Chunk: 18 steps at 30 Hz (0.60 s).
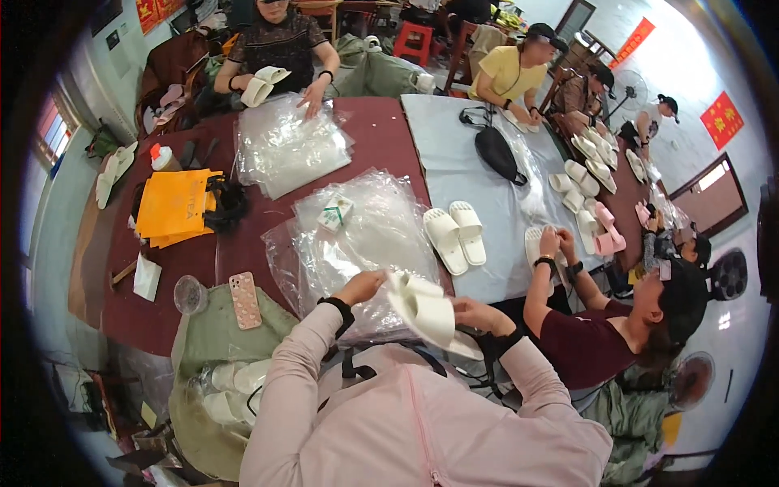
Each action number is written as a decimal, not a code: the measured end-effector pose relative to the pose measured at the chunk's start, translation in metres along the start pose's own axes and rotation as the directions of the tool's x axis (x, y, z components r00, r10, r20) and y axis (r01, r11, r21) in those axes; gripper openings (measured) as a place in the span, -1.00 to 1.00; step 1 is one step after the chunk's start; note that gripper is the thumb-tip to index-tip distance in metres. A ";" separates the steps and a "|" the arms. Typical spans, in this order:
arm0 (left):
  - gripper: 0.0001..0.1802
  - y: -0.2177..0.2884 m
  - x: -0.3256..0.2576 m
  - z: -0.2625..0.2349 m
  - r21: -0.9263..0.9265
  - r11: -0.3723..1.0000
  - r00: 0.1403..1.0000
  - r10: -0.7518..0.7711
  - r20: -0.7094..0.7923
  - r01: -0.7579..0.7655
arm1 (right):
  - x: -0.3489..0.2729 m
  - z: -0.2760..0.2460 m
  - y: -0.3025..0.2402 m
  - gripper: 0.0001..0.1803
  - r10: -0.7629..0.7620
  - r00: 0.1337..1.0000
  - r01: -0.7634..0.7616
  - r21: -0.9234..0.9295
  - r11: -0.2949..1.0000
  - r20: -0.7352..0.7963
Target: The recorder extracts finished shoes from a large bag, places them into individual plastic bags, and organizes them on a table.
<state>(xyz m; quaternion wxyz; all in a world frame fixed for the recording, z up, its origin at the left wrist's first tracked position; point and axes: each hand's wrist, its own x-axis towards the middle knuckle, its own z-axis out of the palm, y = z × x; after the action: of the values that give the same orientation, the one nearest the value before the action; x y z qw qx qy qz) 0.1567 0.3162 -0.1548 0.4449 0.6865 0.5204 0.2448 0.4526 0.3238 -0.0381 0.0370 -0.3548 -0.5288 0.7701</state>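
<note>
A pair of cream slide slippers [434, 318] is held in front of my chest, one overlapping the other. My left hand [363, 286] is closed at their left end, and my right hand [482, 315] grips their right side; its fingertips are partly hidden. Below my right hand a further pale slipper [465, 346] shows in part. Just beyond my hands lies a spread stack of clear plastic bags [369, 243], with a small white and green box [334, 213] on top. Another pair of cream slippers [454, 235] rests to the right on the pale table cover.
On the left are orange bags [174, 207], a phone [245, 300], a clear cup [191, 295] and a hammer [123, 274]. Beyond lie more plastic bags [292, 150] before a co-worker holding slippers. A co-worker in maroon [588, 345] sits close on my right. A black pouch [498, 154] lies on the cover.
</note>
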 end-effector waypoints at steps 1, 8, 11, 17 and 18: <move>-0.59 0.002 0.006 -0.002 -0.104 0.990 0.995 0.089 -0.051 -0.094 | -0.002 0.003 -0.001 -0.57 -0.030 0.991 0.037 -0.052 0.998 0.132; -0.61 0.028 0.004 -0.018 -0.134 0.989 0.987 -0.077 -0.144 0.057 | 0.010 0.010 -0.004 -0.53 -0.016 0.972 0.057 -0.169 0.984 0.235; -0.60 0.041 -0.011 -0.029 -0.155 0.987 0.983 -0.076 -0.167 0.050 | 0.020 0.001 -0.004 -0.55 -0.097 0.987 0.121 -0.194 0.974 0.127; -0.58 0.065 -0.022 -0.020 -0.030 0.997 0.973 0.057 -0.225 -0.066 | 0.045 -0.003 0.004 -0.60 -0.461 0.887 0.384 -0.609 0.694 0.034; -0.57 0.069 -0.020 -0.018 0.089 0.983 0.939 0.179 -0.293 -0.160 | 0.052 -0.003 0.008 -0.60 -0.439 0.898 0.285 -0.705 0.650 -0.042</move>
<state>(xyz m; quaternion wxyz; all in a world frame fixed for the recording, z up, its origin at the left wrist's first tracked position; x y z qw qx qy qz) 0.1703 0.2999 -0.0839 0.3158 0.6976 0.5284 0.3666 0.4184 0.3452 -0.0717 0.1130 -0.3082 -0.8272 0.4560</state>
